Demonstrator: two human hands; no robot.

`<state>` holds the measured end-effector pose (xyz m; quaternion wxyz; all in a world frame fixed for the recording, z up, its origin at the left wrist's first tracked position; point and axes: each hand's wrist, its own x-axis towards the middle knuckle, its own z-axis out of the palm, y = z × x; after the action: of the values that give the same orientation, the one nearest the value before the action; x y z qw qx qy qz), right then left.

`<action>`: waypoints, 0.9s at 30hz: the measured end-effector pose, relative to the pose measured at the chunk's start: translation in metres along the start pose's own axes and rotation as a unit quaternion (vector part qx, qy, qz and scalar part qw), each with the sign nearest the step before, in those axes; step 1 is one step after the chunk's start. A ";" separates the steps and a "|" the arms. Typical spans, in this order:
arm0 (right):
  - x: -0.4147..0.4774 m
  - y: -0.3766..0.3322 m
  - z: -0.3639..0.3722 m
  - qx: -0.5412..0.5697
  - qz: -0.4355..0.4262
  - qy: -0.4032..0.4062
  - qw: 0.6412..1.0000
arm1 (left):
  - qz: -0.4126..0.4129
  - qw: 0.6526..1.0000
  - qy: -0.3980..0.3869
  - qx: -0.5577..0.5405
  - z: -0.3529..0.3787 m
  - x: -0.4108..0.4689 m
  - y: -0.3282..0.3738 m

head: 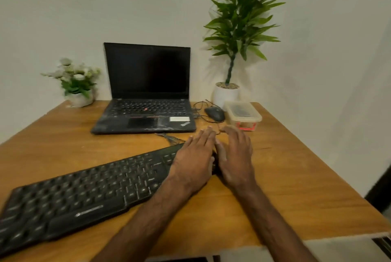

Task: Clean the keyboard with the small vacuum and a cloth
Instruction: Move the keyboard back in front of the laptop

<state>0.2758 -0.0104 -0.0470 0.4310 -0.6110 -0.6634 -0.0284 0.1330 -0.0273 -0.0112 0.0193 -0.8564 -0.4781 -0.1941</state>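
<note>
A black keyboard (84, 194) lies slanted across the wooden table (285, 177), its right end farthest from me. My left hand (194, 158) lies flat with straight fingers over that right end. My right hand (234, 156) is beside it, fingers straight, at the keyboard's right edge and over the table. Neither hand holds anything. No vacuum or cloth shows in the open; a clear plastic box (243, 114) with a lid holds a dark object that I cannot identify.
An open black laptop (146, 96) stands at the back centre, with a wired black mouse (214, 113) and its cable to its right. A small flower pot (79, 84) is at the back left, a tall potted plant (227, 92) at the back right.
</note>
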 end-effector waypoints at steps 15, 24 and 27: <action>-0.035 -0.038 -0.006 -0.047 0.055 -0.265 0.961 | -0.114 0.992 0.031 0.052 -0.042 -0.190 -0.111; -0.042 -0.048 -0.014 -0.045 0.070 -0.252 0.964 | -0.274 0.959 0.059 0.051 -0.074 -0.247 -0.173; -0.044 -0.050 -0.014 -0.037 0.085 -0.247 0.965 | -0.345 0.936 0.070 0.036 -0.076 -0.249 -0.186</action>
<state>0.2363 -0.0651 -0.0406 0.2321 -0.6686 -0.6933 0.1355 -0.1615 -0.1453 -0.0570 0.0151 -0.6223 -0.7479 -0.2307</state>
